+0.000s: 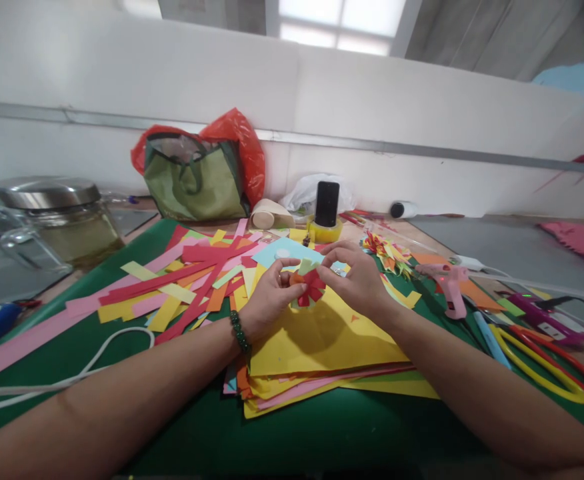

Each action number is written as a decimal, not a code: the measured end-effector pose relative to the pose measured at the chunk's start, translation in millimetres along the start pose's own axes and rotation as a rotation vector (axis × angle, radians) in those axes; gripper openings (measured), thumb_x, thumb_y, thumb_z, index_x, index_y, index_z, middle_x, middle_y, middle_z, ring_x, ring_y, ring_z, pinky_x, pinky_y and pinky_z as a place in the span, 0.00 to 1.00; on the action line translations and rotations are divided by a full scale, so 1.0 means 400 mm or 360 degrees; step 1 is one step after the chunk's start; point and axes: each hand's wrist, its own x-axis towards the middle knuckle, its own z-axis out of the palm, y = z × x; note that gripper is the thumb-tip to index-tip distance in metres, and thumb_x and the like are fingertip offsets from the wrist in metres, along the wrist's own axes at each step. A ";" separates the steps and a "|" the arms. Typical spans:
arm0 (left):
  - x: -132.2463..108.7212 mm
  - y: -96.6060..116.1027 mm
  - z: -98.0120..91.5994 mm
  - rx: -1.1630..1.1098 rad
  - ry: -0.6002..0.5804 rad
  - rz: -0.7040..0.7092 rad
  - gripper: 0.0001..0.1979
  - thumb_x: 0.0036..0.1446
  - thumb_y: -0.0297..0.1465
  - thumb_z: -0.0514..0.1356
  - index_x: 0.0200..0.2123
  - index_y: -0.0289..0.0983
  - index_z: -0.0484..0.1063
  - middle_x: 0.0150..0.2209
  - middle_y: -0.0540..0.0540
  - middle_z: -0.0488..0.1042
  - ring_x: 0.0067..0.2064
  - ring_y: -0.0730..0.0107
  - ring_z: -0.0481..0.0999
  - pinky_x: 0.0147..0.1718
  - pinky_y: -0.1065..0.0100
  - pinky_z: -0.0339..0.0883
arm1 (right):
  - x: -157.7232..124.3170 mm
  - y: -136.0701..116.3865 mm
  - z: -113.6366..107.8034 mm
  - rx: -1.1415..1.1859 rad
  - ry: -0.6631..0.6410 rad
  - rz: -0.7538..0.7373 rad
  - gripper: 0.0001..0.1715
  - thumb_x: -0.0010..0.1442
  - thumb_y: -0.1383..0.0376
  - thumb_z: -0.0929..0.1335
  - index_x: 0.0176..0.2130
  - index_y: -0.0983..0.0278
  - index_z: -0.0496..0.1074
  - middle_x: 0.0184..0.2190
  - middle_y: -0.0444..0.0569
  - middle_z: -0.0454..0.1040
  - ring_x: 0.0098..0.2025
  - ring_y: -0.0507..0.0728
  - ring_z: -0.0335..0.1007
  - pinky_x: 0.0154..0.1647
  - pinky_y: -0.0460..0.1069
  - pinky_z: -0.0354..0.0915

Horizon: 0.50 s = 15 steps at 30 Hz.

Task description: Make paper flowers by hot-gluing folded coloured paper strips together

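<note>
I had both hands over the yellow sheet, which topped a stack of coloured paper on the green mat covering the bench. My left hand pinched the small paper flower, red and orange strips folded into a rosette, and my right hand gripped its other side with fingertips closed on a pale green piece at the top. The flower sat just above the sheet, between the two hands, not resting flat. To the left lay a loose heap of cut strips in red, pink, yellow and orange. To the right the pink glue gun rested near my forearm with its cord trailing off, and beyond it the scissors. A phone stood upright on a tape roll behind my hands. I judged the main risk to be the flower springing apart if either pinch eased, since the folds looked held by finger pressure alone. My right forearm could also have brushed the glue gun, and if it was hot that would have burned me or dripped on the paper. A careless elbow might have scattered the strips.
</note>
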 end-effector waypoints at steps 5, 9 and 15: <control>0.000 0.000 0.000 -0.0014 -0.0001 0.0003 0.25 0.44 0.27 0.67 0.46 0.35 0.62 0.27 0.52 0.74 0.27 0.71 0.74 0.30 0.69 0.64 | 0.004 0.000 -0.005 0.0001 -0.0043 0.0099 0.04 0.51 0.63 0.67 0.29 0.60 0.66 0.33 0.49 0.74 0.39 0.60 0.70 0.43 0.57 0.65; 0.000 0.002 0.001 -0.0026 -0.0028 0.0000 0.24 0.45 0.26 0.66 0.45 0.35 0.61 0.26 0.52 0.75 0.25 0.73 0.73 0.29 0.69 0.64 | 0.004 -0.003 -0.004 0.0248 -0.0160 0.0407 0.20 0.48 0.62 0.69 0.42 0.62 0.65 0.38 0.51 0.75 0.41 0.60 0.72 0.42 0.56 0.67; 0.003 0.004 0.006 -0.0027 -0.0022 0.0004 0.25 0.42 0.28 0.68 0.43 0.36 0.61 0.23 0.56 0.72 0.24 0.73 0.73 0.27 0.71 0.63 | 0.000 -0.015 0.014 0.0491 -0.0482 0.0630 0.34 0.46 0.65 0.70 0.53 0.67 0.62 0.26 0.41 0.69 0.29 0.54 0.69 0.30 0.49 0.65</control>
